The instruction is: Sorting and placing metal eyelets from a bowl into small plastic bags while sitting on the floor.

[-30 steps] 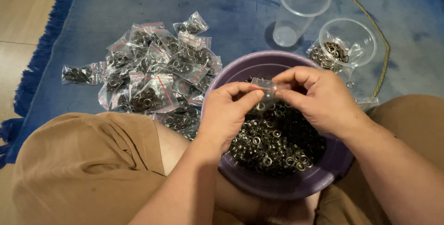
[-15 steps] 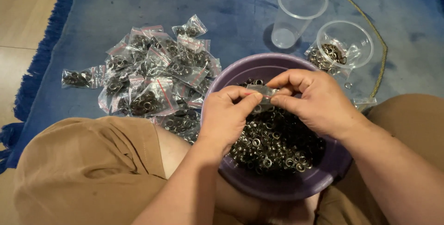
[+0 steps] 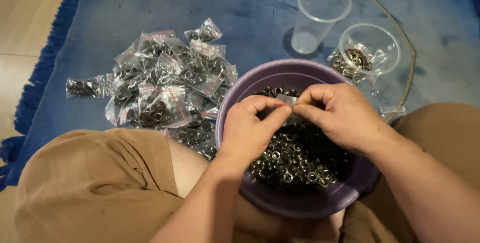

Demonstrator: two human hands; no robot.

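Note:
A purple bowl [image 3: 260,80] rests between my knees, filled with several small dark metal rings [image 3: 295,160]. Over it my left hand [image 3: 250,128] and my right hand [image 3: 340,115] pinch the top edge of a small clear zip bag [image 3: 286,102] from either side. The bag hangs between my fingertips, mostly hidden by them, so I cannot tell how full it is.
A heap of filled clear zip bags [image 3: 160,83] lies on the blue carpet [image 3: 150,3] left of the bowl. Two clear plastic cups [image 3: 320,13] [image 3: 370,48] stand behind it, one holding a bag of rings. A thin yellowish cord [image 3: 400,28] curves past them. Wooden floor [image 3: 25,23] lies left.
Both hands have stayed over the bowl with the small bag; the fingers have shifted slightly along its top edge.

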